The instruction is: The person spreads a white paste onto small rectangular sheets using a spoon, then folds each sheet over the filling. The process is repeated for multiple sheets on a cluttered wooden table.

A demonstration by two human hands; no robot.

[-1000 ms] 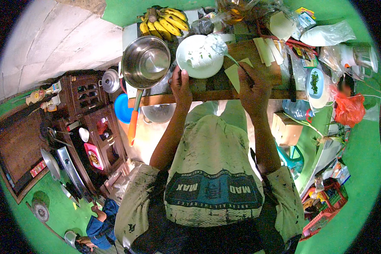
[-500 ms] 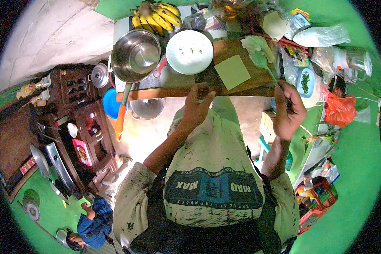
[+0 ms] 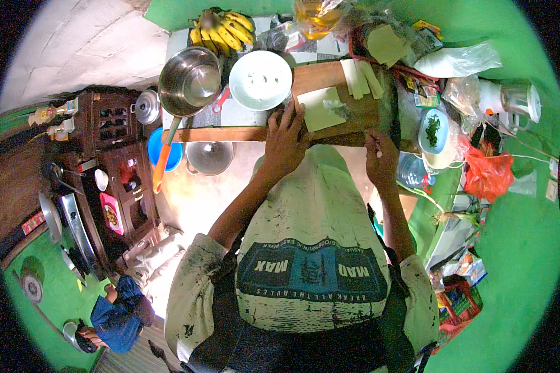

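Note:
A pale square wrapper sheet (image 3: 314, 117) lies on the wooden board (image 3: 308, 76) in front of me. My left hand (image 3: 286, 140) rests open at the board's near edge, fingers spread, fingertips by the sheet's left side. To the right of the sheet, my right hand (image 3: 381, 155) is closed, apparently around the handle of a green spoon. A blurred greyish shape (image 3: 336, 109) over the sheet seems to be the spoon's head; motion smears it. Several pale strips (image 3: 359, 78) lie farther back on the board. Left of the board stands a white bowl (image 3: 261, 79) with whitish contents.
A steel saucepan (image 3: 190, 81) with an orange handle (image 3: 162, 165) overhangs the table's front edge. Bananas (image 3: 224, 31) lie behind it. On the right are a blue dish of chopped greens (image 3: 434, 130), a red plastic bag (image 3: 486, 165) and a blender jug (image 3: 518, 102). Another person (image 3: 121, 314) is at lower left.
My left hand has moved forward onto the board's edge, fingers spreading. My right hand has come left and lower; the green spoon has left the pale strips. The view has shifted slightly.

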